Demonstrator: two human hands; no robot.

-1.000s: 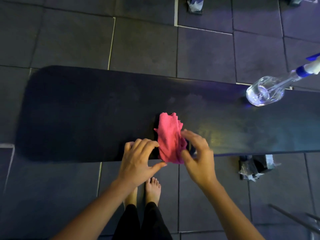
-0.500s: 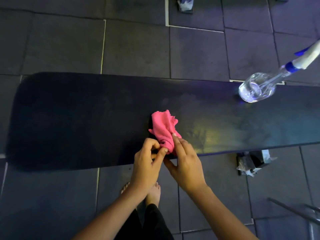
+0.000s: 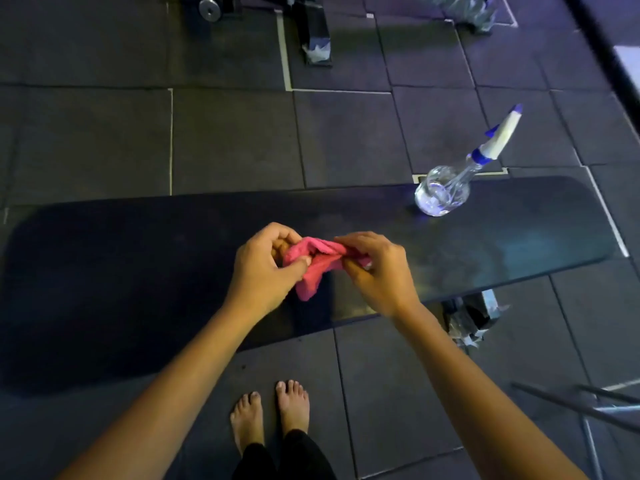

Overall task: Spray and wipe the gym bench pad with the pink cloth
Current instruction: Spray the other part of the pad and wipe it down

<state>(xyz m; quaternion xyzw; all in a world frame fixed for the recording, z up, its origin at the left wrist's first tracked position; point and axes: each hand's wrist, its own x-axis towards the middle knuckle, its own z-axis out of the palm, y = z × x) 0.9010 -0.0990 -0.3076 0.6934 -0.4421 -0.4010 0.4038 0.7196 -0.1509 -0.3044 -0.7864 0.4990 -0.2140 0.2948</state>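
The long black bench pad (image 3: pixel 121 271) stretches across the middle of the head view. Above its centre I hold the pink cloth (image 3: pixel 317 268) bunched between both hands, lifted off the pad. My left hand (image 3: pixel 265 268) pinches its left side and my right hand (image 3: pixel 377 268) grips its right side, with a tail of cloth hanging down between them. A clear spray bottle (image 3: pixel 445 192) with a white and blue nozzle stands upright on the pad at the far right, untouched.
Dark rubber floor tiles surround the bench. A bench foot wrapped in tape (image 3: pixel 471 323) shows under the pad's near right edge. Machine bases (image 3: pixel 311 29) stand at the top, and metal bars (image 3: pixel 588 403) cross the lower right. My bare feet (image 3: pixel 270 410) stand close to the pad.
Both hands picked the pink cloth up off the pad and now hold it stretched between them in the air. The camera view shifted, so the bench sits lower and the bottle further left.
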